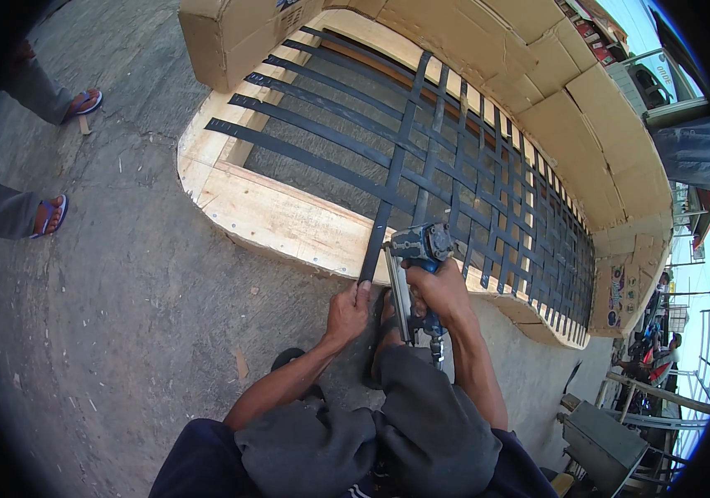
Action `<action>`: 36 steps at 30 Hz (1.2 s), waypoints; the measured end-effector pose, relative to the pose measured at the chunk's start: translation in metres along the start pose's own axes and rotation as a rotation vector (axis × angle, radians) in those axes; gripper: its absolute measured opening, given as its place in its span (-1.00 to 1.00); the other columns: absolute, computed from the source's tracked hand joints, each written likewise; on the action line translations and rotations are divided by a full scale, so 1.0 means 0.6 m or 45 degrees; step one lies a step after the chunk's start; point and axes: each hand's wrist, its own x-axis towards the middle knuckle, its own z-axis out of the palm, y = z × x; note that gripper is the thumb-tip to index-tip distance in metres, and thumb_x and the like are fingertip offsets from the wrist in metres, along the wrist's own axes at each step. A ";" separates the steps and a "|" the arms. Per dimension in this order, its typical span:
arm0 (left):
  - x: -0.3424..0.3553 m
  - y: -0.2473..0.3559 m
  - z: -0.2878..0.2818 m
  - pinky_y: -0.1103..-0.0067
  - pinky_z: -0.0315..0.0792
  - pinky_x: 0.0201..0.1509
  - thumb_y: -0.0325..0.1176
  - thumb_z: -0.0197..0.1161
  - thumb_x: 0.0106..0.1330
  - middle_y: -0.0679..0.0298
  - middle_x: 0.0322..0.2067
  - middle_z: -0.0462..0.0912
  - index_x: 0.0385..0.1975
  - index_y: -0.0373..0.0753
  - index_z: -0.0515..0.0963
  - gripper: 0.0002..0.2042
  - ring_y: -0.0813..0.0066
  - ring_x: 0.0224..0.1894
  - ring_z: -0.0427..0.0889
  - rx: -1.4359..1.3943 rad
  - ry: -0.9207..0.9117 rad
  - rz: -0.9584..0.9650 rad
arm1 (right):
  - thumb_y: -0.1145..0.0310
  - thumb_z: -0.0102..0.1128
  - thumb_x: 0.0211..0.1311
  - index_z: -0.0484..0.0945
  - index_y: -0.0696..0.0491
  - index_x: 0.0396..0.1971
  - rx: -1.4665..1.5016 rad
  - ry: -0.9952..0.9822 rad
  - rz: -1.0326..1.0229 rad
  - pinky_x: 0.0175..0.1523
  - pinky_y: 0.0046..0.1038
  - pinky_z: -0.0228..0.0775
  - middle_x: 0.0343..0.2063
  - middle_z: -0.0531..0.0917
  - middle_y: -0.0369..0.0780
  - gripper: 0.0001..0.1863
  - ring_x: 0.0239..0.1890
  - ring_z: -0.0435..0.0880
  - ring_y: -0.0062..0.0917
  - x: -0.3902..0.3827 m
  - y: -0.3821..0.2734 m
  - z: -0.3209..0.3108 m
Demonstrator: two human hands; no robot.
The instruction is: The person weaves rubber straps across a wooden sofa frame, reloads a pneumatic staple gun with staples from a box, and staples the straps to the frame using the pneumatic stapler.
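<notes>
My left hand (pixel 347 313) grips the end of a black webbing strap (pixel 370 254), pinched between its fingers below the front rail. My right hand (pixel 436 290) is closed round the handle of a blue and silver pneumatic staple gun (pixel 421 243), whose nose is at the strap on the pale wooden front rail (pixel 305 232) of a curved seat frame. Many black straps run across the frame, woven in a grid on the right, with several lengthwise ends fixed on the left rail. An air fitting (pixel 436 343) hangs under the gun's handle.
Cardboard panels (pixel 521 50) form the frame's back and sides. Another person's legs, with sandalled feet (pixel 48 216), stand at left on the concrete ground (pixel 106 315). My knees are below. At right are a grey metal box (pixel 600 452), railings, and a seated person (pixel 662 361) farther off.
</notes>
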 end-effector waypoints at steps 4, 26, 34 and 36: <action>0.003 -0.009 0.002 0.51 0.24 -0.55 -0.09 0.10 0.65 0.40 -0.70 0.40 -0.47 -0.29 0.53 -0.56 0.66 -0.63 0.36 -0.011 0.029 0.024 | 0.23 0.25 0.17 0.60 0.25 -0.63 -0.213 0.068 0.003 -0.55 -0.30 0.43 -0.76 0.59 -0.14 -0.63 -0.74 0.63 -0.39 0.031 0.011 0.013; -0.007 -0.004 -0.025 0.31 0.45 -0.39 -0.10 0.08 0.62 0.10 -0.63 0.58 -0.35 -0.35 0.61 -0.58 0.33 -0.56 0.61 -0.033 -0.092 0.012 | 0.13 0.27 0.17 0.66 0.31 -0.46 -0.429 0.000 0.057 -0.44 -0.26 0.49 -0.68 0.65 -0.07 -0.57 -0.63 0.70 -0.35 -0.021 0.030 0.032; -0.004 -0.007 -0.024 0.28 0.48 -0.36 -0.08 0.07 0.62 0.06 -0.60 0.60 -0.33 -0.35 0.61 -0.57 0.20 -0.53 0.65 0.030 -0.110 -0.042 | 0.17 0.27 0.15 0.65 0.32 -0.42 -0.413 -0.001 0.020 -0.44 -0.26 0.48 -0.65 0.66 -0.08 -0.59 -0.64 0.68 -0.38 -0.031 0.051 0.029; -0.001 -0.005 -0.029 0.25 0.50 -0.32 -0.08 0.06 0.62 0.04 -0.57 0.64 -0.33 -0.35 0.61 -0.57 0.12 -0.48 0.70 0.041 -0.106 0.005 | 0.19 0.27 0.16 0.64 0.32 -0.42 -0.395 -0.024 0.082 -0.46 -0.27 0.46 -0.66 0.64 -0.10 -0.61 -0.67 0.65 -0.41 -0.030 0.050 0.025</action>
